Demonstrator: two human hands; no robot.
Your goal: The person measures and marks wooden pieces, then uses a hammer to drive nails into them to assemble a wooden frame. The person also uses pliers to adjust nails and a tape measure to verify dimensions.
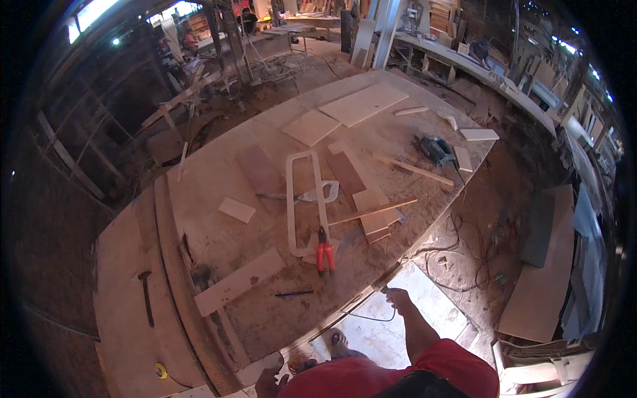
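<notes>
My right hand (400,302) is beside the workbench's near right edge, closed round a thin cord (371,319) that loops away to the left. A small dark end sticks out past the fingers; its kind is unclear. Low at the bench's near edge, my left hand (271,377) has its fingers apart and nothing visible in it. On the dusty bench (345,265) lie red-handled pliers (325,255), touching a pale rectangular wooden frame (290,205). A handsaw with a white handle (330,192) lies across the frame. A dark pencil or pen (294,293) rests nearer me.
Wood boards (363,104) and strips (417,170) are scattered over the bench. A green power tool (436,150) sits at the right edge. At left lie a hammer (146,298) and a yellow tape measure (160,370). Cables (458,249) tangle on the floor. Sheets (541,265) stand at right.
</notes>
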